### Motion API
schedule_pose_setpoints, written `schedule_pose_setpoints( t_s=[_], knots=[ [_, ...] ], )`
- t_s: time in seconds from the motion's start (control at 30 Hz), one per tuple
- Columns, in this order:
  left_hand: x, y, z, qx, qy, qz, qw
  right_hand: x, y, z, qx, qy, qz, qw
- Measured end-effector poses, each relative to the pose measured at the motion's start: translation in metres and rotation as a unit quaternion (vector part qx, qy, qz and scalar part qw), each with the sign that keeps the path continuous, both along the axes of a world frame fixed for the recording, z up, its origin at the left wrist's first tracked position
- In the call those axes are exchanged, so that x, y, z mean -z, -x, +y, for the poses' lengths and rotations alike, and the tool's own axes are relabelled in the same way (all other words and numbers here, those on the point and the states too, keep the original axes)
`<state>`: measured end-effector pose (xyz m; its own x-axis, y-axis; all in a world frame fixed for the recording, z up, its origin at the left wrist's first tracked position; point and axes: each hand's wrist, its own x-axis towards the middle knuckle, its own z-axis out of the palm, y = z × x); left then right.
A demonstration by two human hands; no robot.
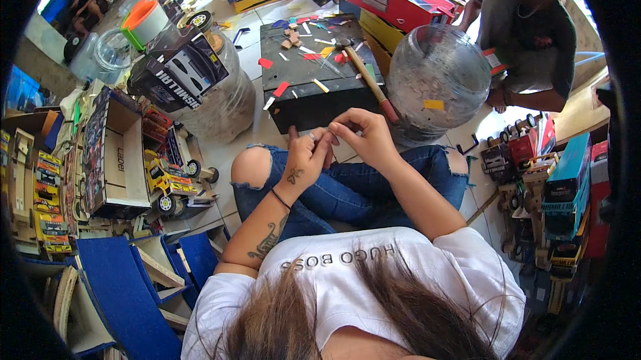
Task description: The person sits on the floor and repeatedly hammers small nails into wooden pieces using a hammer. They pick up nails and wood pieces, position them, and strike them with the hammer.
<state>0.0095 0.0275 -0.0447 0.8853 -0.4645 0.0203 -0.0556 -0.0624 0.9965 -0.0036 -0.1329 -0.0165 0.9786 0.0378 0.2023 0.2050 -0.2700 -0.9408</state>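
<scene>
Above my crossed legs in torn blue jeans, both hands meet fingertip to fingertip. My left hand [309, 154] is closed, with a ring on one finger. Thumb and fingers of my right hand [362, 134] pinch together against the left fingertips. Whatever lies between them is too small to make out. Just beyond stands a dark wooden box [314, 103], its top strewn with coloured sticker scraps [282, 88] and small wooden pieces [292, 40]. A hammer [367, 80] with a wooden handle lies across the box's right side, its handle end reaching past the edge.
Large clear plastic jars stand left [234, 103] and right [437, 80] of the box. Wooden toy trucks [167, 183] crowd the left, others [564, 186] the right. Blue panels [123, 286] lie near left. A red-and-white toy body [394, 0] lies beyond; another person [537, 33] sits at far right.
</scene>
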Motion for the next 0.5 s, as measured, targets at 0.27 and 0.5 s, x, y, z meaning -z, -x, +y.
schedule_pose_setpoints(
  t_s=[0.27, 0.5],
  knots=[
    [0.003, 0.004, 0.011, 0.143, -0.007, -0.067, 0.987, 0.001, 0.024, -0.022, -0.110, -0.144, 0.133, 0.974],
    [0.017, 0.001, 0.010, 0.330, 0.183, 0.169, 0.911, 0.009, 0.038, -0.028, -0.157, -0.180, 0.130, 0.962]
  ],
)
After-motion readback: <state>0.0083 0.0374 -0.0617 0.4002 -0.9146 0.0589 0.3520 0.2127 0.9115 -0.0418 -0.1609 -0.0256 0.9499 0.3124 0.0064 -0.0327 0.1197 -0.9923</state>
